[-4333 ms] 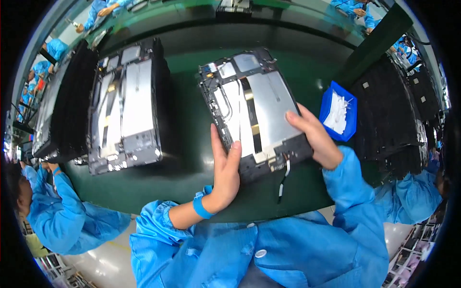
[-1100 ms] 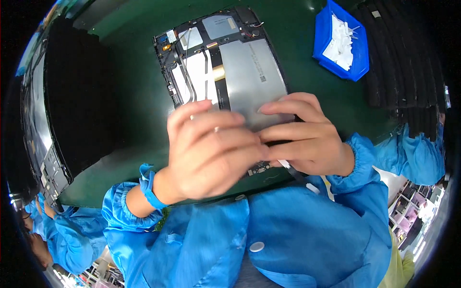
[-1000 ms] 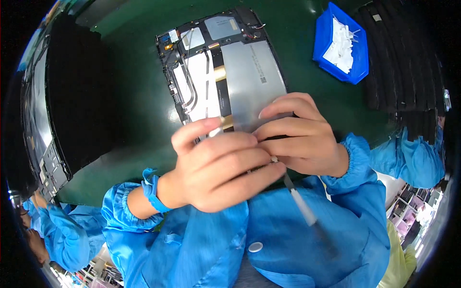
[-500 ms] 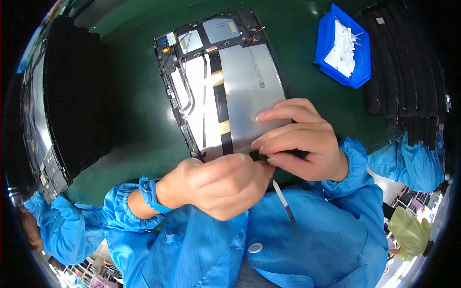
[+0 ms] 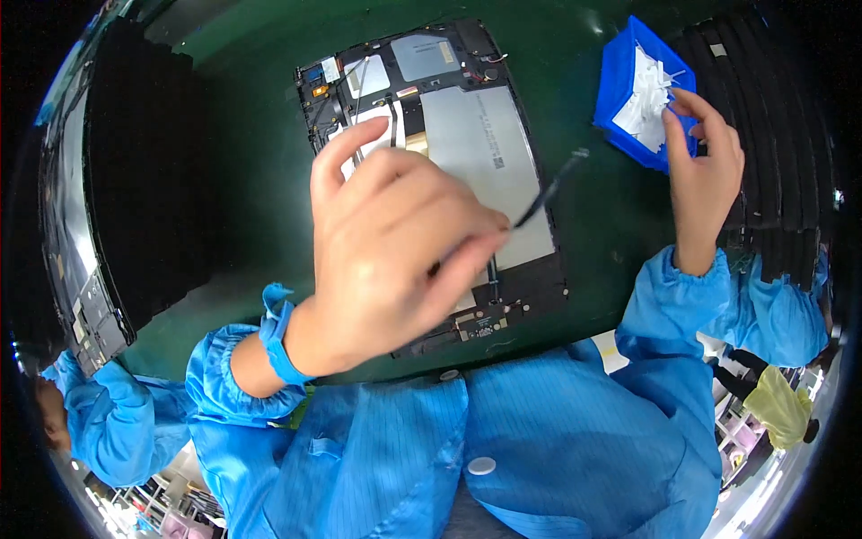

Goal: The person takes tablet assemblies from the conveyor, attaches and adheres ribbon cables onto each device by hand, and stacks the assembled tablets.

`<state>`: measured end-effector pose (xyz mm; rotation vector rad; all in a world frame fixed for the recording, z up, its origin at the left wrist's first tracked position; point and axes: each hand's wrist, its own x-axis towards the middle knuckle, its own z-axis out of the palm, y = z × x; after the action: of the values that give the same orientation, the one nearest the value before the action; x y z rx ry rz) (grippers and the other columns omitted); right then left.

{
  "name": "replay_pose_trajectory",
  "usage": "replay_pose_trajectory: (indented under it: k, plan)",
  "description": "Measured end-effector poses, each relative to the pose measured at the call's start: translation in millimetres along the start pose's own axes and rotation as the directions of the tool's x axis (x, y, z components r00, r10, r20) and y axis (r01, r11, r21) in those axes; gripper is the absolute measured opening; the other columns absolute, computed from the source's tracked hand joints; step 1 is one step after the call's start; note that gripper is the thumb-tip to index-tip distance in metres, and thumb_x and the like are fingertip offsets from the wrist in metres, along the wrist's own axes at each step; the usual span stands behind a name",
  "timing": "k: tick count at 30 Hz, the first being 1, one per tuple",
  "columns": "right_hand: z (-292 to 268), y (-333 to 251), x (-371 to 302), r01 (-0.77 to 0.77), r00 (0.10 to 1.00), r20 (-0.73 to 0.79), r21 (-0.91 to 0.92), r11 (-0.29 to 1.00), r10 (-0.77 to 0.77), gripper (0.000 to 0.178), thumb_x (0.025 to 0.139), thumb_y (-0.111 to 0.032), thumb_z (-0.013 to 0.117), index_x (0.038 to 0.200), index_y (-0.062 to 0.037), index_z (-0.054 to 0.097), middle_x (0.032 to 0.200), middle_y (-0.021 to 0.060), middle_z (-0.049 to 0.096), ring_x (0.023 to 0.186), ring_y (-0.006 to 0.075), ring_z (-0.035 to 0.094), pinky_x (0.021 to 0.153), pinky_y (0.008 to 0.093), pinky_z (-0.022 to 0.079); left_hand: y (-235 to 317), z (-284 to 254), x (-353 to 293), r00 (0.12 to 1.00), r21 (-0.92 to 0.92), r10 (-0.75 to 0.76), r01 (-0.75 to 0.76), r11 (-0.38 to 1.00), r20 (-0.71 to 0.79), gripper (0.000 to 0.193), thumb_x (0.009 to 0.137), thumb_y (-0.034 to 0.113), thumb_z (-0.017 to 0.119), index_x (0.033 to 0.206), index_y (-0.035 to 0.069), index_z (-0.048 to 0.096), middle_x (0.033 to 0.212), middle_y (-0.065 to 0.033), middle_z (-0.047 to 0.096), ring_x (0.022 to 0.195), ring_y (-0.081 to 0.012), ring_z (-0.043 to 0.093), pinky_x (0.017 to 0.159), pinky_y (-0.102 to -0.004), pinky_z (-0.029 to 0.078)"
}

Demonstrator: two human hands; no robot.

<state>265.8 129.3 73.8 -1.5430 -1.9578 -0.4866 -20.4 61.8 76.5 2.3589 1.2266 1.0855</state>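
My left hand [image 5: 395,242] hovers over a flat device, its back cover off [image 5: 489,193]. Its thumb and fingers are closed on a thin dark strip [image 5: 544,196] with a pale tip, slanting up to the right and blurred. The forefinger sticks out apart from the grip. Silver plates, black tape and thin cables fill the device; my hand hides part of its left and lower side. At the right, my right hand [image 5: 709,171] reaches to a blue bin [image 5: 609,94]. Its thumb and forefinger are parted beside white paper-like strips [image 5: 645,103], with no held piece visible.
A tall dark stack of panels [image 5: 144,180] stands at the left, beside a flat device [image 5: 76,225] on edge. More black stacked panels [image 5: 772,135] rise at the right, close to the bin. The green tabletop [image 5: 260,216] lies beneath. Other people in blue sleeves [image 5: 121,431] are at both sides.
My hands have parted from the device's lower edge. The right moved up and right to the bin; the left rose over the device with the strip. The device's lower part now shows.
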Motion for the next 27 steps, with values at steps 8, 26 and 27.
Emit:
replay_pose_trajectory:
  k: [8, 26, 27]
  plan:
    - [-33, -90, -59, 0.280, 0.872, 0.158, 0.613, 0.739, -0.462, 0.020, 0.065, -0.015, 0.074, 0.084, -0.0141, 0.069, 0.094, -0.0025, 0.065, 0.078, 0.0177, 0.058, 0.070, 0.0324, 0.045, -11, 8, -2, 0.992, 0.067, -0.117, 0.114, 0.991, 0.042, 0.014, 0.070, 0.013, 0.077, 0.072, 0.010, 0.063, 0.076, -0.0010, 0.062, 0.081, -0.0209, 0.058, 0.100, -0.0425, 0.034]
    - [-32, -102, -72, 0.180, 0.897, 0.220, 0.609, 0.772, -0.382, 0.022, 0.064, -0.015, 0.076, 0.085, -0.0145, 0.071, 0.092, -0.0026, 0.065, 0.083, 0.0197, 0.056, 0.074, 0.0343, 0.043, -13, 11, -2, 0.992, 0.067, -0.119, 0.117, 0.991, 0.035, 0.016, 0.070, 0.013, 0.076, 0.070, 0.009, 0.061, 0.072, -0.0019, 0.058, 0.078, -0.0231, 0.055, 0.097, -0.0436, 0.036]
    - [-32, -102, -72, 0.179, 0.897, 0.221, 0.610, 0.772, -0.382, 0.022, 0.064, -0.015, 0.076, 0.085, -0.0145, 0.071, 0.092, -0.0026, 0.065, 0.083, 0.0197, 0.056, 0.074, 0.0343, 0.043, -13, 11, -2, 0.993, 0.069, -0.117, 0.115, 0.991, 0.033, 0.016, 0.070, 0.013, 0.076, 0.071, 0.009, 0.061, 0.072, -0.0021, 0.058, 0.078, -0.0232, 0.055, 0.097, -0.0437, 0.036]
